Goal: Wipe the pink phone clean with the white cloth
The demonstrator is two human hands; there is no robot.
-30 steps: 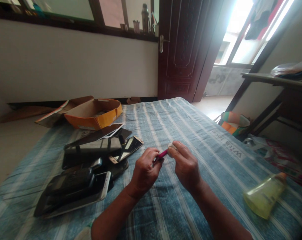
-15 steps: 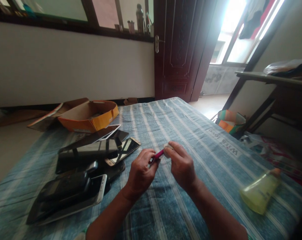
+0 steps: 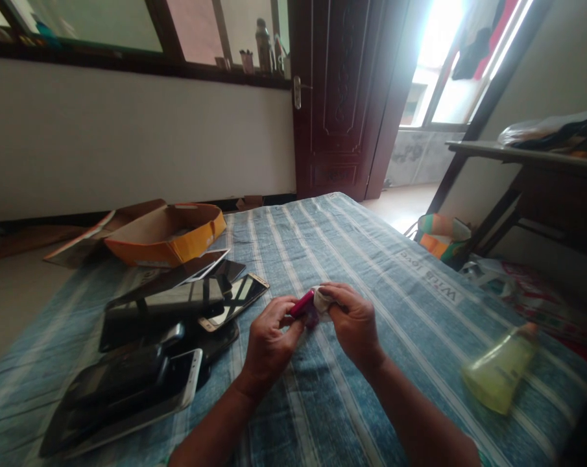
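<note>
Over the striped bedcover, my left hand (image 3: 270,340) is closed around a small pink device (image 3: 302,303), its fingers and thumb gripping the near end. What exactly the device is, I cannot make out. My right hand (image 3: 355,323) pinches a crumpled white cloth (image 3: 322,303) that touches the device's far end. Left of my hands lie a gold-framed phone (image 3: 235,301), a white-edged phone (image 3: 194,373) and several dark phones and tablets (image 3: 161,301), piled on each other.
An open orange cardboard box (image 3: 176,246) sits behind the devices. At the right lies a yellow translucent pouch or bottle (image 3: 500,373) on the blue striped bedcover (image 3: 371,259). A dark desk (image 3: 527,155) stands on the right, with bags (image 3: 512,285) beneath it.
The pink device has turned, showing more of its broad face. The white cloth has spread over its far end. My head view has shifted slightly.
</note>
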